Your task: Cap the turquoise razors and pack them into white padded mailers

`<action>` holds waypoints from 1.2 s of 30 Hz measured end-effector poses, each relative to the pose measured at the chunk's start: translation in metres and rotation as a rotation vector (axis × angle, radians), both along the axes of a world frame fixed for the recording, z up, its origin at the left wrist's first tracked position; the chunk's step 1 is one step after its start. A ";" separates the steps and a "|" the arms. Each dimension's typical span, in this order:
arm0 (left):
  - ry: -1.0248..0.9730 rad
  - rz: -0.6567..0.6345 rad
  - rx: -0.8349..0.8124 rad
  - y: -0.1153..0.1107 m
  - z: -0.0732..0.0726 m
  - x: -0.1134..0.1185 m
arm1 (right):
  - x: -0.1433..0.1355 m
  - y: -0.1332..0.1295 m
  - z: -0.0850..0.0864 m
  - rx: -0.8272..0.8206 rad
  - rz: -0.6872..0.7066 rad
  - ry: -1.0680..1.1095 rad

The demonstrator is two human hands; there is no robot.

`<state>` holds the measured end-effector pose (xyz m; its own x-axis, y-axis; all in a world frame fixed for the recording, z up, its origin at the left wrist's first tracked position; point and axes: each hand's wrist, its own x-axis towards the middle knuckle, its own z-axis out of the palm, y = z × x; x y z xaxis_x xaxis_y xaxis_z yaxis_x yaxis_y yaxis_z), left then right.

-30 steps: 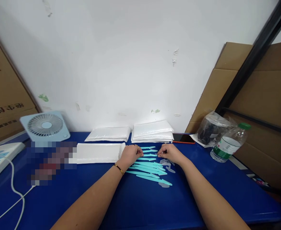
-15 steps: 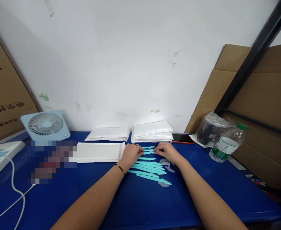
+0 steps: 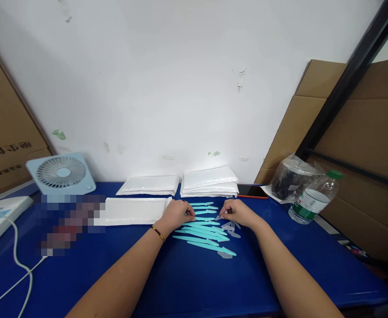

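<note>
Several turquoise eyebrow razors (image 3: 202,242) lie in a loose row on the blue table, blades to the right. My left hand (image 3: 178,214) is closed, its fingertips pinching the handle end of one eyebrow razor (image 3: 205,219) near the middle of the row. Between the fingers of my right hand (image 3: 236,212) is a small clear blade cap (image 3: 217,217), close to that razor's blade end. More clear caps (image 3: 234,234) lie loose just below my right hand, and another cap (image 3: 225,255) sits by the lowest razor.
White padded packs (image 3: 210,180) are stacked along the wall, with another pack (image 3: 134,210) left of my left hand. A phone (image 3: 252,191), a bagged cup (image 3: 288,179) and a water bottle (image 3: 314,201) stand right. A fan (image 3: 63,174) and power strip (image 3: 3,216) are left.
My right hand has moved slightly right and down from the upper razors to a clear cap. My left hand has shifted a little down and left, toward a lower razor.
</note>
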<state>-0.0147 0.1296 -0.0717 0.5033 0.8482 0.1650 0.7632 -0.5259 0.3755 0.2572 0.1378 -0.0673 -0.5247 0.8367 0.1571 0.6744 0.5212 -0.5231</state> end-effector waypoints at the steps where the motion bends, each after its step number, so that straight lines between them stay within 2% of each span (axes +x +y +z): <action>1: -0.001 0.003 0.000 0.000 0.000 0.000 | 0.000 0.000 0.000 0.001 0.007 0.000; 5: -0.011 0.005 0.001 -0.001 0.001 0.001 | -0.007 -0.001 -0.003 0.000 0.036 0.009; 10: -0.003 0.049 -0.001 -0.001 -0.001 0.011 | -0.026 -0.001 -0.011 0.064 0.006 0.025; 13: 0.002 0.084 0.032 -0.002 -0.003 0.016 | -0.026 0.000 -0.009 0.065 0.006 0.050; 15: 0.002 0.100 0.068 -0.004 -0.002 0.017 | -0.015 0.000 -0.001 0.090 -0.022 0.111; 18: -0.033 0.073 0.072 -0.009 0.003 0.015 | 0.015 0.000 0.013 0.153 -0.140 0.189; 21: -0.024 0.001 0.006 -0.014 0.008 0.012 | 0.041 0.000 0.019 0.068 -0.202 0.122; 25: 0.048 -0.013 -0.030 -0.015 0.008 0.012 | 0.050 0.003 0.011 -0.084 -0.169 0.038; 30: 0.047 0.056 0.001 -0.015 0.009 0.014 | 0.042 0.010 0.000 -0.035 -0.118 0.033; 36: 0.016 0.044 -0.113 -0.019 0.011 0.012 | 0.041 0.015 -0.011 -0.061 -0.202 0.012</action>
<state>-0.0032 0.1108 -0.0603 0.4672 0.8821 0.0595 0.7906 -0.4470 0.4185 0.2980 0.1532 -0.0786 -0.3442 0.9326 0.1085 0.7555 0.3437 -0.5578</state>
